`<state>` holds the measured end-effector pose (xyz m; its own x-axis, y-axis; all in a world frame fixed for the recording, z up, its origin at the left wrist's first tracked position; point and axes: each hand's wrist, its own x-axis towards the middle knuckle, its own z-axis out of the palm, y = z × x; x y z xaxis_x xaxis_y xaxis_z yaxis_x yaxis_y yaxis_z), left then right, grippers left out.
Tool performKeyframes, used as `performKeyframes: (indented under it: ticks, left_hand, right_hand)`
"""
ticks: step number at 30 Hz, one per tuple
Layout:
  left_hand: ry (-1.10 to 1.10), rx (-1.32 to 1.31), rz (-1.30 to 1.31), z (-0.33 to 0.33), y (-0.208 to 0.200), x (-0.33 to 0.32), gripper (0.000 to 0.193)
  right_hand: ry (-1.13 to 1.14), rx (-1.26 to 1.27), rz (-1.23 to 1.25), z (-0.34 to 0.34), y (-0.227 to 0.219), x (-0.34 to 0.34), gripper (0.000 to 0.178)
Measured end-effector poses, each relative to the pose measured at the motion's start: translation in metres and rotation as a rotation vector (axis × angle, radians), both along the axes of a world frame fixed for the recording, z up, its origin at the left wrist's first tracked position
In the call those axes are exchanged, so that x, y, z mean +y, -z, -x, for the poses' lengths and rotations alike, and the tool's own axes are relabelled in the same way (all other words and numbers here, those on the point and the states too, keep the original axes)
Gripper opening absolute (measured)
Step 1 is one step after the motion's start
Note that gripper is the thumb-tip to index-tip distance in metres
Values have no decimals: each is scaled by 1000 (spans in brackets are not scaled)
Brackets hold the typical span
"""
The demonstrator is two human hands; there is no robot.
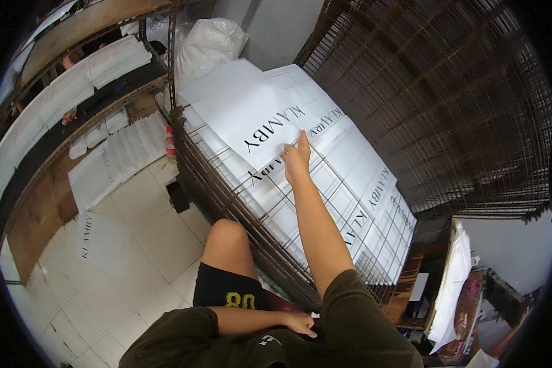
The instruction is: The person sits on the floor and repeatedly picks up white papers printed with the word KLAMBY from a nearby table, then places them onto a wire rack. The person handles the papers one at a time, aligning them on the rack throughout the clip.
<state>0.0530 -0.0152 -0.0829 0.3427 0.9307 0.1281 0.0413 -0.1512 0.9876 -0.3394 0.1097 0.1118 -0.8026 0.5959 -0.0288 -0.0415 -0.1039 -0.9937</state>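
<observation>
- White sheet (pixel 221 101) with black lettering: it lies over the upper left part of the rack, its long axis running from upper left to lower right, the printed end toward the person and the lettering slanting up to the right across its short width.
- Right hand (pixel 297 161): grasping that sheet by its near edge.
- Wire rack (pixel 224 184): a stack of rusty brown grids, with other printed sheets (pixel 340 153) lying flat among the wires.
- Left hand (pixel 300 323): fingers curled near the lap; I cannot tell whether it holds anything.
- Beyond, at upper right: wire grids (pixel 435 92) tilted up together.
- Behind the rack: a white plastic sack (pixel 211 46).
- Left: wooden shelves (pixel 98 24) bearing white stacks (pixel 67 92).
- Below these: a pale tiled floor (pixel 159 245), one printed piece (pixel 104 242) lying loose on it.
</observation>
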Motion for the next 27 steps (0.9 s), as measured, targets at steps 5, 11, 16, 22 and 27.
performKeyframes:
  ticks: [5, 11, 16, 22, 27]
  left_hand:
    - [-87, 4, -80, -15, 31, 7, 58]
    - [-66, 110, -46, -23, 35, 0, 49]
    - [65, 57, -26, 12, -15, -9, 55]
    - [151, 75, 103, 57, -82, -19, 69]
    - [160, 184, 73, 53, -79, -16, 70]
  right_hand:
    - [-19, -103, 46, -22, 24, -4, 76]
    - [39, -114, 15, -40, 40, -6, 74]
    - [96, -141, -70, -43, 56, -4, 71]
    - [207, -199, -199, -36, 80, 1, 68]
    - [280, -263, -299, -43, 74, 0, 64]
